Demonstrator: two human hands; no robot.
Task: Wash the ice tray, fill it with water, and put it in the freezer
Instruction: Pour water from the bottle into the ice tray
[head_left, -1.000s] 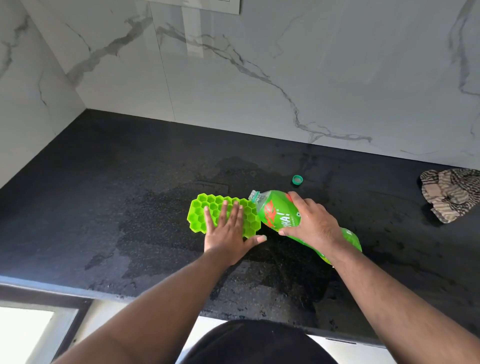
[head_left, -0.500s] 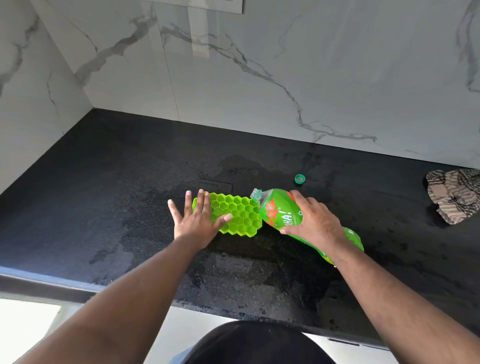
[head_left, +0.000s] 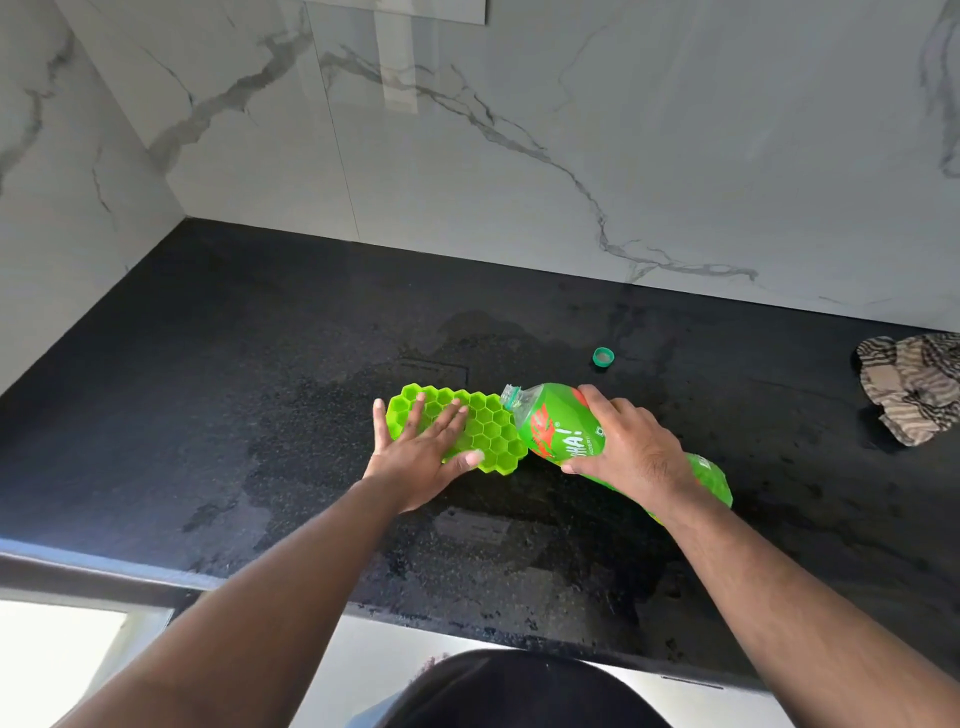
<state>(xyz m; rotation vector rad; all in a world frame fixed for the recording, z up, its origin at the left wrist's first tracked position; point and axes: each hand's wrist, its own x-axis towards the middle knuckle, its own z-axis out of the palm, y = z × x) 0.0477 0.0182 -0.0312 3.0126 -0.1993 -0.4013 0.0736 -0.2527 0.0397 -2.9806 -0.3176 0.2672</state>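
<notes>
A bright green honeycomb ice tray (head_left: 493, 431) lies flat on the wet black countertop (head_left: 260, 338). My left hand (head_left: 423, 454) rests palm-down on the tray's left half, fingers spread, covering part of it. My right hand (head_left: 631, 449) grips a green plastic soda bottle (head_left: 550, 431) around its middle. The bottle is tipped over with its open neck at the tray's right edge. Its lower end shows beyond my wrist.
The bottle's green cap (head_left: 603, 357) lies open-side up behind the bottle. A crumpled striped cloth (head_left: 909, 387) sits at the far right. White marble walls close the back and left. Water is spread across the counter around the tray. The counter's front edge runs below my forearms.
My left hand slid left off the tray's middle, then moved back right onto the tray's left half. The bottle in my right hand has stayed tipped at the tray's right edge.
</notes>
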